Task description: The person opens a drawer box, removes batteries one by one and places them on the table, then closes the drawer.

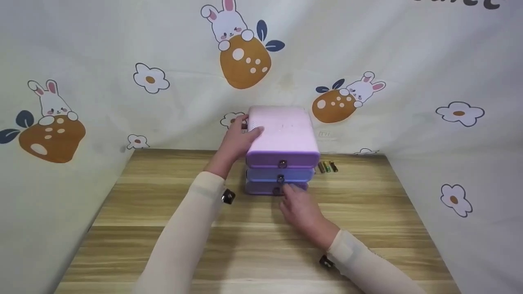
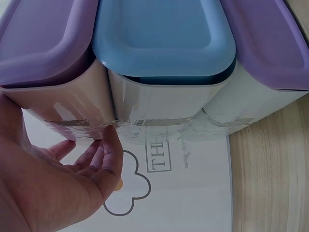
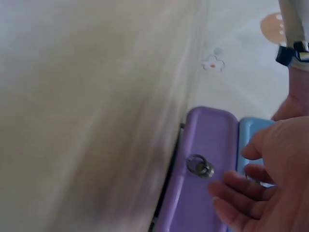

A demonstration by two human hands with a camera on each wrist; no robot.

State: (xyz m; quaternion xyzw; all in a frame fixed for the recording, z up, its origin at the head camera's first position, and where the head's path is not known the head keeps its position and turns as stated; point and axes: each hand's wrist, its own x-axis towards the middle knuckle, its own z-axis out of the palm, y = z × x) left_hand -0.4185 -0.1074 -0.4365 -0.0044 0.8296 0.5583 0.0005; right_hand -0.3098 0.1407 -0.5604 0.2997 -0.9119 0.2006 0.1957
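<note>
A stacked drawer box (image 1: 282,126) stands at the table's far side, with a pink top and purple, blue and purple drawer fronts. My left hand (image 1: 237,141) grips its upper left side, thumb on the top and fingers bent along the side toward the back. In the left wrist view, strips of clear tape run along the back edges of the casings (image 2: 164,104). My right hand (image 1: 301,206) is in front of the lower drawers, fingers loosely bent. Beside its fingertips, the bottom drawer's ring pull (image 3: 200,166) hangs free; the blue drawer (image 3: 253,126) is partly hidden by the hand.
Several small batteries (image 1: 328,167) lie on the table to the right of the drawer box. The wood-grain table (image 1: 163,228) meets a white cloth (image 1: 175,114) printed with rabbits and flowers at the back and sides.
</note>
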